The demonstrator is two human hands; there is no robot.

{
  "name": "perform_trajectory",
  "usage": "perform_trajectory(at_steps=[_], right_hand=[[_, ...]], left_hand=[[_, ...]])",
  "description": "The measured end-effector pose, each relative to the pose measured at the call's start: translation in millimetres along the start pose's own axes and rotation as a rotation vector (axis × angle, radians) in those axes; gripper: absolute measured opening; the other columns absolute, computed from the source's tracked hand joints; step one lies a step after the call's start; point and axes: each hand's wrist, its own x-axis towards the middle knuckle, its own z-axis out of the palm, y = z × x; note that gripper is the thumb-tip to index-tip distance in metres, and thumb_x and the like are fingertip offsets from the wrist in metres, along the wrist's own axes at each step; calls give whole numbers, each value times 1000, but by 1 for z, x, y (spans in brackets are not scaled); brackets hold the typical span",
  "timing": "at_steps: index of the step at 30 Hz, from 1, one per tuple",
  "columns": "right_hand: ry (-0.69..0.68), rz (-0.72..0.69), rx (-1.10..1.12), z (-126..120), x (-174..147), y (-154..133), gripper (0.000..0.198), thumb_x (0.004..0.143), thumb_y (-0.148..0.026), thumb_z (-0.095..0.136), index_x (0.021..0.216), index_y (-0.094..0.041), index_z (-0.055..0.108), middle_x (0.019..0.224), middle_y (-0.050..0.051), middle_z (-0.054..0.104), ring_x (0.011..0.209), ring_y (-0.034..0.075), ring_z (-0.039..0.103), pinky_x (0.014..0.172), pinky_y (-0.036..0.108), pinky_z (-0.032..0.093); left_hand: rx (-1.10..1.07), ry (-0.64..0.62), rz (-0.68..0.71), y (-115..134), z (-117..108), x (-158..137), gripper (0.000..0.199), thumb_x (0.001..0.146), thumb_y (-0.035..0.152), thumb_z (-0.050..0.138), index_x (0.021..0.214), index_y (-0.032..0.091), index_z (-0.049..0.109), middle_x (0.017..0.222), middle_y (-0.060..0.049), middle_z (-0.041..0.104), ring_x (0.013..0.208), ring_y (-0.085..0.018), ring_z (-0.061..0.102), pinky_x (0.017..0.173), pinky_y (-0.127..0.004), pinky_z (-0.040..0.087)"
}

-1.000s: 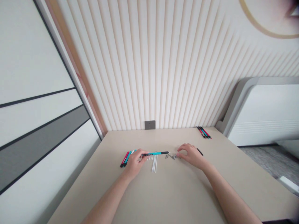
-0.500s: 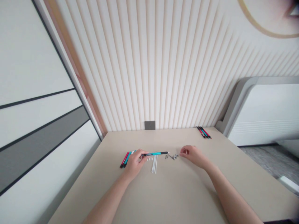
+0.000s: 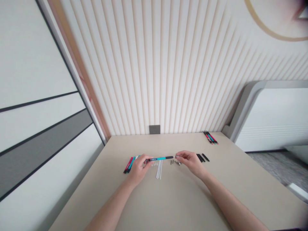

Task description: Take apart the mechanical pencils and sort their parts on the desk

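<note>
My left hand (image 3: pixel 139 168) grips a teal-and-black pen (image 3: pixel 160 158) by one end, holding it level above the table with its black end to the right. My right hand (image 3: pixel 191 161) is closed in a pinch at that end, on a small silvery metal pen tip (image 3: pixel 176 156). Below the pen lie several thin white refills (image 3: pixel 159 170), small white pieces (image 3: pixel 154 164) and small springs (image 3: pixel 171 162). More metal tips (image 3: pixel 177 163) lie under my right fingers, partly hidden. Left of my left hand are red and teal pen barrels (image 3: pixel 129 165), partly covered by it.
Several short black pen parts (image 3: pixel 202 158) lie right of my right hand. Assembled red, teal and black pens (image 3: pixel 210 137) lie at the table's back right corner. The beige table (image 3: pixel 168 205) meets a ribbed wall with a dark socket (image 3: pixel 154 129).
My right hand has moved left from beside the metal tips to the pen's black end, with a metal tip in its fingers. The black parts behind it have come into view. My left hand stays put.
</note>
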Motion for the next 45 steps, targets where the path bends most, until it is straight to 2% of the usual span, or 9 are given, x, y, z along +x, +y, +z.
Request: perform_trajectory(at_steps=[20, 24, 28, 30, 33, 35, 38, 42, 45], right_hand=[[-23, -23, -8, 11, -7, -9, 35, 80, -51, 65, 88, -17, 70, 73, 3, 67, 66, 16, 57, 62, 27, 44], [7, -30, -117, 13, -8, -10, 36, 85, -51, 58, 77, -17, 69, 67, 1, 63, 63, 15, 53, 60, 26, 41], [-31, -20, -210, 14, -10, -9, 54, 94, -53, 39, 62, -17, 62, 57, 1, 57, 56, 14, 51, 56, 26, 38], [-29, -53, -216, 13, -11, -10, 53, 96, -52, 35, 69, -17, 65, 63, 2, 61, 60, 15, 54, 59, 26, 41], [3, -152, -220, 11, -11, -14, 35, 91, -49, 49, 99, -19, 67, 83, 4, 67, 75, 18, 59, 69, 28, 46], [6, -196, -233, 9, -11, -17, 33, 88, -47, 57, 107, -21, 64, 89, 5, 67, 80, 19, 60, 73, 29, 47], [-1, -231, -257, 8, -11, -19, 27, 90, -45, 55, 94, -21, 66, 85, 4, 66, 79, 18, 60, 72, 28, 46], [-49, -241, -304, 9, -11, -18, 39, 97, -43, 42, 76, -19, 65, 74, 3, 65, 71, 16, 59, 69, 27, 44], [-45, -249, -299, 9, -11, -17, 41, 99, -42, 37, 81, -19, 66, 76, 4, 66, 71, 16, 59, 69, 27, 44]], left_hand=[[-1, -39, 15, 1, -1, 0, 9, 88, 26, 61, 92, 20, 66, 82, -2, 69, 72, -15, 62, 70, -26, 50], [3, -50, 37, -3, 1, -1, 8, 87, 25, 63, 93, 21, 67, 82, -1, 69, 73, -15, 63, 70, -26, 50], [-3, -54, 52, -5, 3, -2, 9, 88, 28, 62, 93, 21, 67, 83, -2, 70, 74, -16, 64, 71, -27, 51], [-9, -43, 42, -4, 3, -1, 9, 88, 28, 62, 92, 21, 67, 83, -2, 70, 74, -16, 64, 71, -27, 51], [-22, -10, 9, -2, 1, 0, 9, 88, 27, 63, 92, 20, 67, 83, -2, 70, 74, -16, 64, 70, -26, 50], [-32, 6, -9, -1, 0, 0, 9, 88, 27, 62, 93, 20, 66, 84, -2, 70, 73, -16, 64, 69, -26, 50], [-40, 5, -3, -1, 1, -1, 9, 88, 26, 62, 92, 20, 66, 84, -2, 70, 74, -15, 63, 69, -26, 50], [-38, -16, 17, -1, 2, -1, 9, 88, 26, 63, 91, 19, 66, 82, -2, 69, 73, -15, 63, 70, -25, 49], [-46, -20, 5, 0, 2, -1, 9, 88, 26, 63, 91, 19, 66, 82, -2, 69, 73, -15, 63, 69, -25, 48]])
